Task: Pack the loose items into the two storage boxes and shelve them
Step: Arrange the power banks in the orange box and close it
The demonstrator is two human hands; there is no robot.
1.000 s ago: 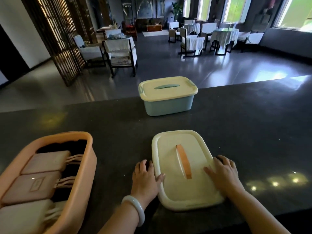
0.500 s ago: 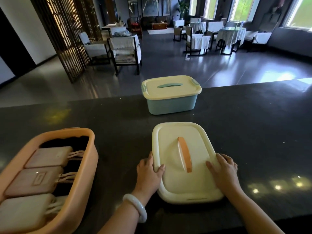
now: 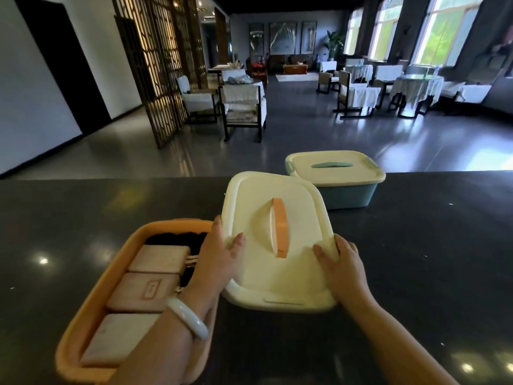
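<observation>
- The cream rectangular plastic lid with an orange strap handle [image 3: 277, 240] is being held above the dark polished stone counter [image 3: 416, 259], its long axis running from the person toward the far edge, with the far end tilting upward.
- The orange handle is lying along that same long axis, at the centre of the lid.
- The left hand [image 3: 219, 257] is gripping the lid's left edge, thumb lying on top and fingers curling beneath the rim.
- The right hand [image 3: 341, 268] is gripping the lid's right edge in the same way, thumb on top.
- A white smooth bangle [image 3: 187, 318] is sitting on the left wrist.
- The orange oblong plastic storage box [image 3: 111, 273] is standing open on the counter just left of the lid, its long axis also running near to far; the left forearm is crossing above its right rim.
- Three pale pink rectangular cases [image 3: 147, 290] are lying in a row inside the box, beside something dark that cannot be made out.
- The pale blue plastic storage box with a cream lid [image 3: 341, 179] is standing closed at the counter's far edge, behind the lifted lid.
- The counter is reflecting ceiling lights as bright spots.
- Beyond it, a dining hall is showing a glossy grey floor, a wooden lattice screen [image 3: 155, 65], cloth-covered chairs and tall windows.
</observation>
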